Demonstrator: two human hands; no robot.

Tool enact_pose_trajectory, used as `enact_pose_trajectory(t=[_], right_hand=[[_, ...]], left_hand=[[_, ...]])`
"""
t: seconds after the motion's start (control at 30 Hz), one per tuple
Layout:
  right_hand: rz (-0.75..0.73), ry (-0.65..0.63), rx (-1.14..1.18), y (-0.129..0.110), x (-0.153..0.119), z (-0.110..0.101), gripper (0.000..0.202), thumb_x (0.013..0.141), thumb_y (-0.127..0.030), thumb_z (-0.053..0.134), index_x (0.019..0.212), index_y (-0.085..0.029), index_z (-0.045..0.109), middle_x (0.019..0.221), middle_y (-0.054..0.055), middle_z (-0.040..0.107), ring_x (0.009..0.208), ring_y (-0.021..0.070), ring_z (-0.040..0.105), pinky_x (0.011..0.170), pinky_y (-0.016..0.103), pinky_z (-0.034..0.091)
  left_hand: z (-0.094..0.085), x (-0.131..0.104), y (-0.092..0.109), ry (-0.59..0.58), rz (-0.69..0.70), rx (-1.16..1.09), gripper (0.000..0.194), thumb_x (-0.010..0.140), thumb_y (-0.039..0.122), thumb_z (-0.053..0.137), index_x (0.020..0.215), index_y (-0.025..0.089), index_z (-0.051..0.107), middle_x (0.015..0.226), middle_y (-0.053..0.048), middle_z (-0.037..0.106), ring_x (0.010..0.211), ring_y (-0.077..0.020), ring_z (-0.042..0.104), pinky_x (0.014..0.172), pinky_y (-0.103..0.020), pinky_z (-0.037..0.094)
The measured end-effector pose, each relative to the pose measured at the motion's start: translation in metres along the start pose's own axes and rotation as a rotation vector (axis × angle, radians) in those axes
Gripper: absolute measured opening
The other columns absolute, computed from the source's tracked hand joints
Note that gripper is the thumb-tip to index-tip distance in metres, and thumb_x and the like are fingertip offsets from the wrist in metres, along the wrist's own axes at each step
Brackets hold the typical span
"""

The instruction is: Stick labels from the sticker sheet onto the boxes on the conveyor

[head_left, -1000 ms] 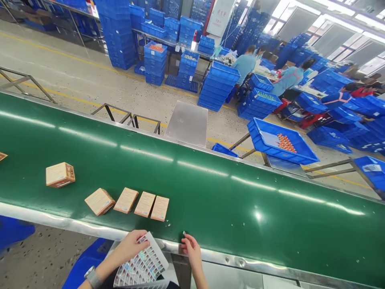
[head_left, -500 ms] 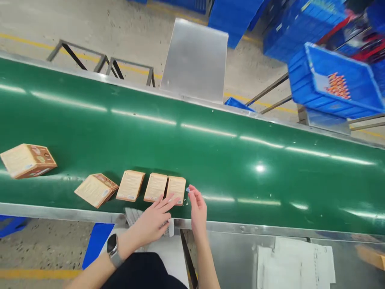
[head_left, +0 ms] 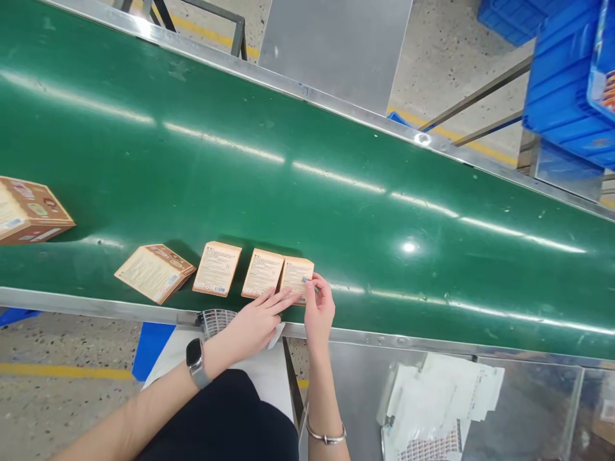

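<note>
On the green conveyor belt, the left hand lies flat, fingers spread, steadying the rightmost box while the right hand pinches a small sticker onto it.

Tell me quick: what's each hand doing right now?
Left hand: open, fingers flat on the near edge of the rightmost box.
Right hand: fingers pinched at the small sticker on that box; whether it is gripped cannot be told.

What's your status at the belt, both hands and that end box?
Left hand flat, fingers steadying the end box. Right hand pressing a small sticker onto it. Neighbouring box touches it on the green belt; nothing blocking.
</note>
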State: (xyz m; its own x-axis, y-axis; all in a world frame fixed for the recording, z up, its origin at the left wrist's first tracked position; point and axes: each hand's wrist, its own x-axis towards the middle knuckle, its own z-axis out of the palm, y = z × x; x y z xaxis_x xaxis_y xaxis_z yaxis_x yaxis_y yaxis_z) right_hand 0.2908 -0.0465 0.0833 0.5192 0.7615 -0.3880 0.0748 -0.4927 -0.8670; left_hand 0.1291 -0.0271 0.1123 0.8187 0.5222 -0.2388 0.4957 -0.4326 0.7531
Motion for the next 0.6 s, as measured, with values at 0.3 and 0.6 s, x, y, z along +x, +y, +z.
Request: enact_pose_trajectory(t=[0.3, 0.6], right_hand=[[0.029, 0.199, -0.135, -0.004, 0.004, 0.005, 0.032, 0.085, -0.053, 0.062, 0.088, -0.021, 0.054, 0.108, 0.012, 0.068, 0.092, 0.0217, 0.065, 0.085, 0.036, 0.052], [0.102, 0.205, 0.004, -0.010, 0.020, -0.052, 0.047, 0.088, -0.064, 0.050, 0.102, -0.020, 0.052, 0.107, 0.012, 0.069, 0.093, 0.0217, 0.069, 0.087, 0.037, 0.055]], left_hand=[[0.010, 0.014, 0.003, 0.028, -0.020, -0.168, 0.029, 0.085, -0.002, 0.047, 0.077, 0.015, 0.069, 0.159, -0.013, 0.039, 0.151, -0.0258, 0.026, 0.127, -0.049, 0.019], [-0.028, 0.013, 0.016, 0.128, -0.225, -0.490, 0.019, 0.094, 0.023, 0.049, 0.092, 0.019, 0.068, 0.121, -0.009, 0.074, 0.113, -0.0253, 0.069, 0.096, -0.038, 0.056]])
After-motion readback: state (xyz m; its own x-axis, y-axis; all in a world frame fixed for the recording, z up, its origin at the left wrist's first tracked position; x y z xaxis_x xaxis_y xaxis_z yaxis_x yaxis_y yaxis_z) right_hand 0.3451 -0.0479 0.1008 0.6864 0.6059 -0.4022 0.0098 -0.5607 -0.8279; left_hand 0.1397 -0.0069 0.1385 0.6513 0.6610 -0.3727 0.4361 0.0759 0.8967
